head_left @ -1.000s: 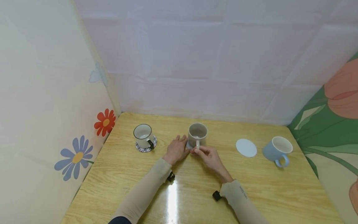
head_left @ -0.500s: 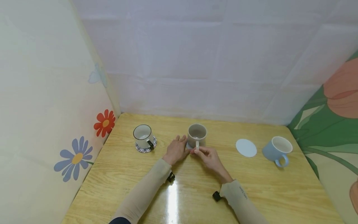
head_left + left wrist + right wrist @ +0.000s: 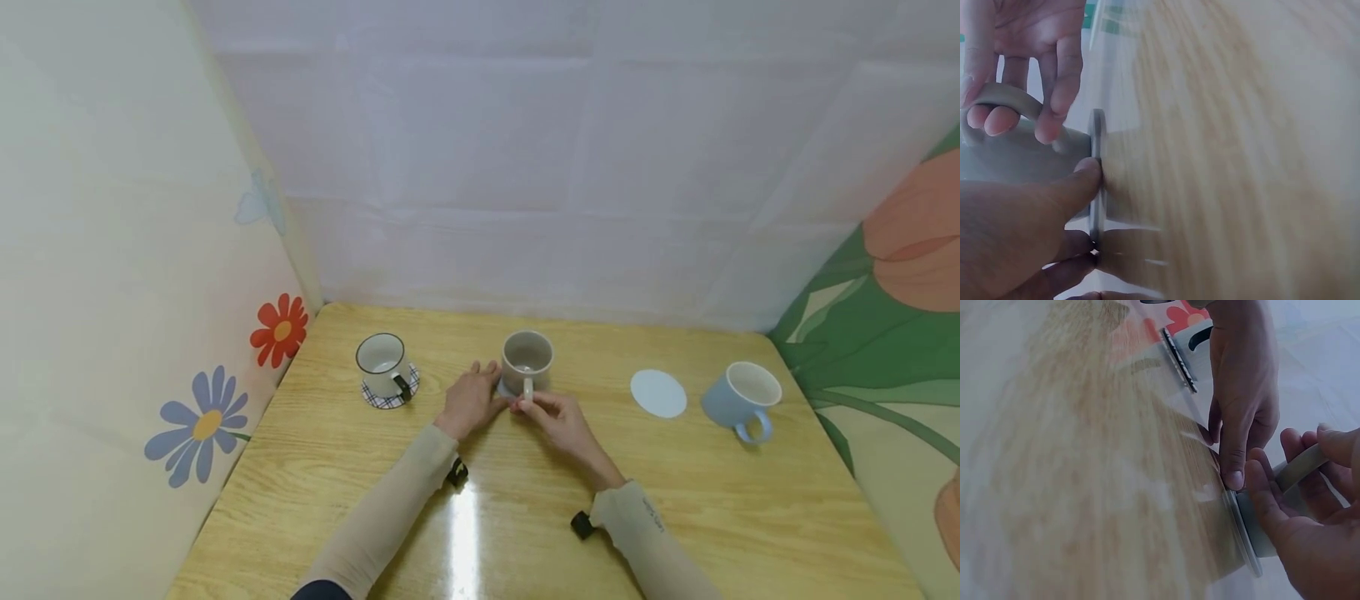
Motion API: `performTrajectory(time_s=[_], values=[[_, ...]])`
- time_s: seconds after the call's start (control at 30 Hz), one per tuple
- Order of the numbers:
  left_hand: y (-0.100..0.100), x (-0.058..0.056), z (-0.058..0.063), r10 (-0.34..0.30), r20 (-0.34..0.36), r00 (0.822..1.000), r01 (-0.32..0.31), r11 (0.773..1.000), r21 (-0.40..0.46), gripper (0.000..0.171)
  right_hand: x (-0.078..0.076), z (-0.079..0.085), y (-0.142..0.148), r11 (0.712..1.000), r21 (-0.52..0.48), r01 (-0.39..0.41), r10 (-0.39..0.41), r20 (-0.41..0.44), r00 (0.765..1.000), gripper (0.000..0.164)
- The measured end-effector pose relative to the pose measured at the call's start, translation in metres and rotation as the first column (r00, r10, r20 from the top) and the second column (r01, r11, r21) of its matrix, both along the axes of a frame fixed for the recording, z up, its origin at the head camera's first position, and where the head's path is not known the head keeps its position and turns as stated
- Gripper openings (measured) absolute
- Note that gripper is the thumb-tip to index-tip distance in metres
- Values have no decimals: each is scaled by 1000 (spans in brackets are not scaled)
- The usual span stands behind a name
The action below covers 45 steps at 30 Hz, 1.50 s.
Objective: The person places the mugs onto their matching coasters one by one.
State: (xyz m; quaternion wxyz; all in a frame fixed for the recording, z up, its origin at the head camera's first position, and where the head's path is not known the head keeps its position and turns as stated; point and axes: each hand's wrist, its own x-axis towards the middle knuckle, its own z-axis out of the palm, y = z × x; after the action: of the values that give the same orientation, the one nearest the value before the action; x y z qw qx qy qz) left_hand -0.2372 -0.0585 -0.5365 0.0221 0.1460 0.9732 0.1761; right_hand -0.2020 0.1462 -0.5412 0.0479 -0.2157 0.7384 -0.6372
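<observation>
A grey-beige mug (image 3: 517, 379) stands upright on a thin round coaster (image 3: 1098, 137) in the middle of the table's far half. My right hand (image 3: 558, 423) grips the mug's handle (image 3: 1302, 467), with some fingers through the loop and the thumb on it. From the left, my left hand (image 3: 471, 404) holds the coaster's rim. Its thumb (image 3: 1085, 181) and fingertips touch the edge at separate places, as the left wrist view shows. In the head view, the mug and my hands hide most of the coaster.
On the left, a white mug (image 3: 378, 379) with a black rim and handle stands on a checked coaster (image 3: 382, 402). A plain white round coaster (image 3: 658, 393) lies to the right. Beyond it is a blue mug (image 3: 723, 404). Cloth walls border the wooden table (image 3: 540, 533).
The head view has shifted very slightly. Both hands keep their places at the mug and coaster, and nothing else has visibly moved.
</observation>
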Motion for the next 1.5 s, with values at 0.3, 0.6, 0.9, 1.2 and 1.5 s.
performTrajectory(time_s=[0.3, 0.6, 0.9, 1.2, 1.5], values=[[-2, -3, -8, -7, -18, 1000, 7, 1000, 28, 78, 1, 3, 3, 998, 59, 14, -13, -9, 1000, 26], [-4, 1, -9, -14, -9, 1000, 15, 995, 100, 76, 8, 5, 4, 992, 121, 47, -49, 12, 999, 27], [-7, 1, -13, -21, -13, 1000, 23, 988, 154, 72, 22, 17, 11, 985, 165, 55, -66, 63, 996, 39], [-14, 4, -8, -46, 30, 998, 35, 956, 290, 68, 28, 30, 26, 975, 214, 67, -70, 9, 998, 37], [-18, 4, -4, -35, 68, 997, 6, 926, 378, 65, 32, 44, 46, 960, 254, 115, -107, -48, 993, 39]])
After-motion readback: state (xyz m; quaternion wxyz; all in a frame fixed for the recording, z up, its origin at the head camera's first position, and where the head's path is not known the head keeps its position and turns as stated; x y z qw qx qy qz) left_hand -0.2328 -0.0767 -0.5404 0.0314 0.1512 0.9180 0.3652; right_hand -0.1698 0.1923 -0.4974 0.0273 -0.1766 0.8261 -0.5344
